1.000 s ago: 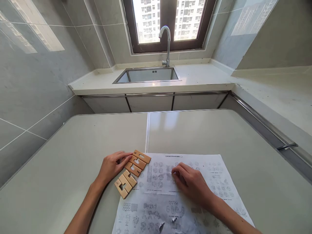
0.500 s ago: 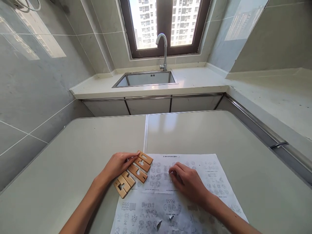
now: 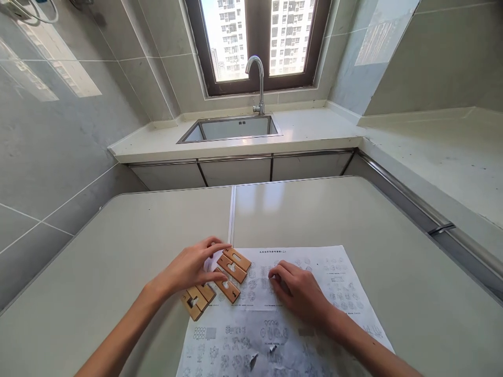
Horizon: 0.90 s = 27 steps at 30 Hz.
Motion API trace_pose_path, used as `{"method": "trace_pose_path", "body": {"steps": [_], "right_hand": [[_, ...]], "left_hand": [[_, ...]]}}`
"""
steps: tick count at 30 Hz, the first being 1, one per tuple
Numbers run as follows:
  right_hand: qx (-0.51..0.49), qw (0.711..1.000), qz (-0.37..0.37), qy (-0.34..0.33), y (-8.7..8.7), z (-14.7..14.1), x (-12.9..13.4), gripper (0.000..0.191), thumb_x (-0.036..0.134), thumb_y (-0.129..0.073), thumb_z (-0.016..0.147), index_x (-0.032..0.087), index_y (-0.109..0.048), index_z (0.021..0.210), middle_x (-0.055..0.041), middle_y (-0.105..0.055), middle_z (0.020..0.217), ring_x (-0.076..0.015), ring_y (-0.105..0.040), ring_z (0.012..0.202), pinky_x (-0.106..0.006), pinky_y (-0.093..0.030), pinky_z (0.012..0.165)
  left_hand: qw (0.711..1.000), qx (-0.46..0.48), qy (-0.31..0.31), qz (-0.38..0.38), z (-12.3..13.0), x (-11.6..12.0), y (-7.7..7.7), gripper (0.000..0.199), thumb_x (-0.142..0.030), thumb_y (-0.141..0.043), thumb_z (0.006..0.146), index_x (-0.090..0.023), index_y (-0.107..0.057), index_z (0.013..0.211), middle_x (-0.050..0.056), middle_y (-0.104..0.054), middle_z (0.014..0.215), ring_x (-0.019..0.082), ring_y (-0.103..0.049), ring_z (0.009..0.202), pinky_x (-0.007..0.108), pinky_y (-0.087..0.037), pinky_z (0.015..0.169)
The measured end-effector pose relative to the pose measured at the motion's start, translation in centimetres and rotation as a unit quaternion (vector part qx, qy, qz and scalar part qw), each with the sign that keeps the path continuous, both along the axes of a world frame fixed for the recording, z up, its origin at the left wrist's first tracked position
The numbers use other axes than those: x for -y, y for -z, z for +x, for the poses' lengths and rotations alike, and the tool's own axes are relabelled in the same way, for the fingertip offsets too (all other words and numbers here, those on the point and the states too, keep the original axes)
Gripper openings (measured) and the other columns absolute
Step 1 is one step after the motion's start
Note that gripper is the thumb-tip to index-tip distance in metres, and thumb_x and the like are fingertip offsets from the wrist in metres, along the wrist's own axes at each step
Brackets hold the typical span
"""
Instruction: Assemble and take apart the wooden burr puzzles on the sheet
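Note:
Several flat wooden puzzle pieces with cut-outs and dark numbers lie by the upper left edge of a printed paper sheet (image 3: 251, 314). My left hand (image 3: 192, 267) is over them, thumb and index finger spread apart. Its index fingertip is at the top end of the upper wooden piece (image 3: 240, 259), and its thumb rests over another wooden piece (image 3: 232, 291). Partly under the palm, a pair of wooden pieces (image 3: 195, 310) sits side by side at the lower left. My right hand (image 3: 301, 290) rests on the sheet with fingers curled in; nothing shows in it.
A pale table (image 3: 314, 214) with a seam down its middle carries the sheet, which has small tears near its lower part. Beyond are a white counter (image 3: 306, 125), a sink (image 3: 236, 125), a faucet (image 3: 261, 86) and a window. Tiled walls stand at both sides.
My left hand has opened wider, its thumb moving away from the index finger. The upper two wooden pieces have shifted slightly right and closer together. My right hand stays in place.

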State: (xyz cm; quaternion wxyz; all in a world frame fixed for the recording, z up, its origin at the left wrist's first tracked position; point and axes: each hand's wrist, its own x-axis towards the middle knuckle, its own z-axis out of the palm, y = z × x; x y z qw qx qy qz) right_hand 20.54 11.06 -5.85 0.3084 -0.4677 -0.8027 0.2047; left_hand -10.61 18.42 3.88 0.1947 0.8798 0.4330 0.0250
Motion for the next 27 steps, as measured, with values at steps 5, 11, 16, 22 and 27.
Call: {"method": "trace_pose_path", "body": {"steps": [5, 11, 16, 22, 27], "right_hand": [[0.003, 1.000, 0.006, 0.002, 0.0, 0.0, -0.1, 0.014, 0.014, -0.052, 0.099, 0.023, -0.062, 0.099, -0.0024, -0.069, 0.092, -0.0172, -0.063, 0.072, -0.028, -0.042, 0.063], [0.003, 1.000, 0.012, 0.003, -0.5, 0.0, -0.1, 0.014, 0.014, -0.052, 0.099, 0.023, -0.063, 0.098, -0.0021, -0.069, 0.090, -0.0163, -0.063, 0.071, -0.027, -0.043, 0.063], [0.005, 1.000, 0.009, 0.005, -0.5, 0.0, 0.0, 0.014, 0.016, -0.051, 0.100, 0.023, -0.063, 0.099, -0.0026, -0.068, 0.091, -0.0169, -0.063, 0.071, -0.028, -0.043, 0.062], [-0.079, 0.996, -0.030, 0.042, -0.8, 0.2, 0.1, 0.014, 0.018, -0.047, 0.105, 0.024, -0.060, 0.105, -0.0025, -0.066, 0.095, -0.0151, -0.060, 0.067, -0.028, -0.047, 0.062], [-0.126, 0.988, -0.049, 0.069, -1.0, 0.4, -0.1, 0.014, 0.018, -0.049, 0.103, 0.024, -0.061, 0.104, -0.0034, -0.065, 0.095, -0.0174, -0.063, 0.073, -0.031, -0.052, 0.068]], "left_hand": [[0.995, -0.042, 0.087, -0.002, 0.9, 0.2, -0.5, 0.096, -0.047, -0.096, 0.067, -0.043, -0.051, 0.152, 0.003, -0.049, 0.163, 0.039, -0.044, 0.147, 0.049, -0.046, 0.112], [0.995, -0.012, 0.097, 0.018, 1.7, -0.2, 0.4, 0.081, -0.036, -0.094, 0.073, -0.040, -0.059, 0.146, 0.002, -0.068, 0.144, 0.035, -0.055, 0.139, 0.048, -0.048, 0.110], [0.995, 0.041, 0.090, 0.027, 3.3, 0.3, 1.2, 0.077, -0.036, -0.092, 0.076, -0.038, -0.058, 0.146, 0.004, -0.072, 0.137, 0.031, -0.063, 0.128, 0.044, -0.053, 0.104], [0.992, 0.087, 0.066, 0.060, 7.7, 3.5, 2.8, 0.079, -0.032, -0.094, 0.073, -0.035, -0.056, 0.143, 0.004, -0.072, 0.136, 0.032, -0.066, 0.121, 0.047, -0.058, 0.099], [0.985, 0.153, 0.028, 0.076, 10.5, 5.9, 4.7, 0.077, -0.032, -0.091, 0.078, -0.033, -0.051, 0.144, 0.008, -0.067, 0.141, 0.032, -0.062, 0.128, 0.053, -0.056, 0.107]]}}
